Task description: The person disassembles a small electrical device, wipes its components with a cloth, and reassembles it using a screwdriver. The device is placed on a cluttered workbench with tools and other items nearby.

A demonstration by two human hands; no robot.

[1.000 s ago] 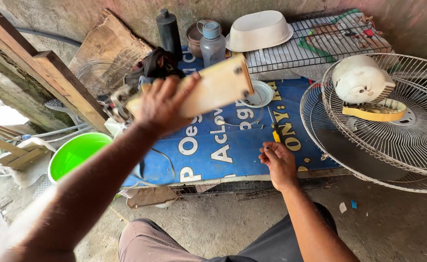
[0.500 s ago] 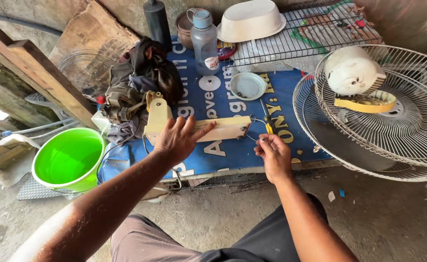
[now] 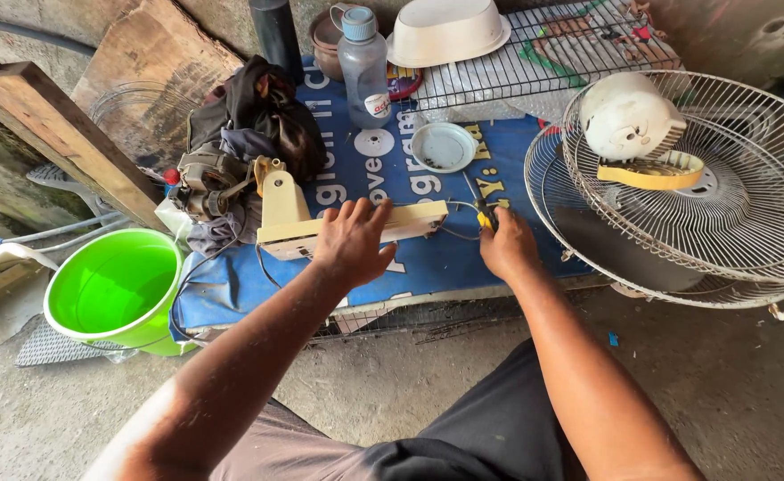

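Note:
My left hand (image 3: 353, 239) lies flat on a cream plastic fan base (image 3: 291, 218), which rests on a blue printed banner (image 3: 445, 258). The base's upright neck points toward a dark fan motor (image 3: 203, 183) at the left. My right hand (image 3: 506, 245) is closed on a yellow-handled tool (image 3: 484, 214), whose tip points at the right end of the base. A thin wire runs between the base and the tool.
A green bucket (image 3: 116, 289) stands at the left. Wire fan guards (image 3: 695, 191) with a white motor cover (image 3: 628, 116) and a yellow ring lie at the right. A clear water bottle (image 3: 363, 62), a white lid (image 3: 444, 145), a white basin (image 3: 450, 27), a wire rack and wooden planks (image 3: 44, 134) are behind.
My left hand has brought the cream base down from the air and laid it on the banner. My right hand stays by the yellow-handled tool.

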